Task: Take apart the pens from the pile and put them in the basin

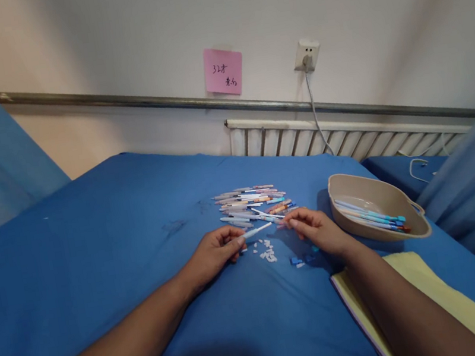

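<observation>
Blue sheet [96,254] w/ pens [250,203]; white wall [151,29], pink note [223,71], socket [306,56], radiator [304,140].

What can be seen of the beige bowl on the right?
The bowl is beige, looks like plastic, oval and shallow, with a small handle at its right end. It sits upright on the blue cloth, right of the right hand and apart from it. Several pens, mostly light blue, lie along its near side; the rest is bare.

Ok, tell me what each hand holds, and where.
The left hand pinches a white pen by one end. The right hand curls beside it; any hold cannot be told.
</observation>
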The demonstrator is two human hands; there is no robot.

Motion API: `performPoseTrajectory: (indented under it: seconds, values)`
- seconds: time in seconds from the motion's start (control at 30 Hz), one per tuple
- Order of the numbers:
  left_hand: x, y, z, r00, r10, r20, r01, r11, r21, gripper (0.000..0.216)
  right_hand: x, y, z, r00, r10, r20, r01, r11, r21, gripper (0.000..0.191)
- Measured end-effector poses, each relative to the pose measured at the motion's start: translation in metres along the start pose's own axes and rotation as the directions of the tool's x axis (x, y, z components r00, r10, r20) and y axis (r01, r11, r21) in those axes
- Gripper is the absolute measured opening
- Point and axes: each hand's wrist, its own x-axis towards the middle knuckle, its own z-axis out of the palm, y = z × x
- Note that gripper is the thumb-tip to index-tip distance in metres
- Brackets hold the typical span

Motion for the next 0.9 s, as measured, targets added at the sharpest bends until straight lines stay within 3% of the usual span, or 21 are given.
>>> performPoseTrajectory:
  seconds: [0.4, 0.9]
  values:
    - [-0.0036, 0.0013, 0.0004, 0.999, 0.029, -0.018, -0.027, 0.993, 0.112, 0.031, -0.0029, 0.0042, 0.0037, 0.998, -0.059, -0.036, 0.054, 0.992, -0.116, 0.033]
    - [-0.0058, 0.0053, 0.0025, 1.000, 0.023, -0.015, -0.021, 0.989, 0.150, 0.033, -0.0019, 0.0060, 0.0044, 0.998, -0.056, -0.042, 0.050, 0.990, -0.131, 0.035]
